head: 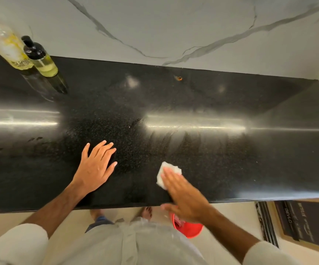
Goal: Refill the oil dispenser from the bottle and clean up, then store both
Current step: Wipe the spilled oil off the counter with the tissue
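Note:
A clear plastic oil bottle (5, 46) stands at the far left back of the black counter (155, 96), against the wall. Right beside it stands the glass oil dispenser (41, 59) with a black pump top and yellow oil inside. My left hand (95, 167) rests flat on the counter near the front edge, fingers straight. To its right, my right hand (183, 194) presses a crumpled white tissue (167, 173) onto the counter with straight fingers. Smeared streaks show on the surface beyond the tissue.
A marble-patterned wall (174, 25) runs behind the counter. A small orange speck (179, 78) lies near the back edge. Below the counter's front edge a red bucket (188, 227) stands on the floor by my feet. A dark mat (304, 222) lies at the right.

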